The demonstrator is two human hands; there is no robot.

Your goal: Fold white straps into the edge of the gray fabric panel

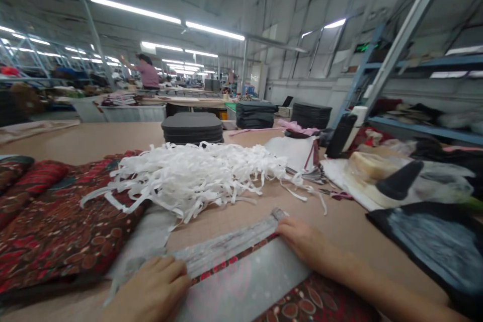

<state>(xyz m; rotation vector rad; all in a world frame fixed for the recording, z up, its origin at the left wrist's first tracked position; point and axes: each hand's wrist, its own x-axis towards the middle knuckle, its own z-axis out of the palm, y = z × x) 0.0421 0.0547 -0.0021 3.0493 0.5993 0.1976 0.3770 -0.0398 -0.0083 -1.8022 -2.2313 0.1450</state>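
Observation:
My left hand (153, 289) lies at the bottom of the view, fingers curled onto the near end of a folded grey fabric strip (230, 241) with a red patterned edge. My right hand (302, 241) presses on the far end of the same strip, fingers closed along it. Under both hands lies a grey piece (245, 292) over red patterned cloth (320, 304). Just beyond the strip sits a heap of white tape strips (196, 176).
Red patterned fabric pieces (49, 226) lie at left. Stacks of dark pads (192, 128) stand further back. Dark cloth (433, 246), plastic bags and a black cone (400, 181) crowd the right. Metal shelving (415, 60) rises at right. A person (147, 73) works far off.

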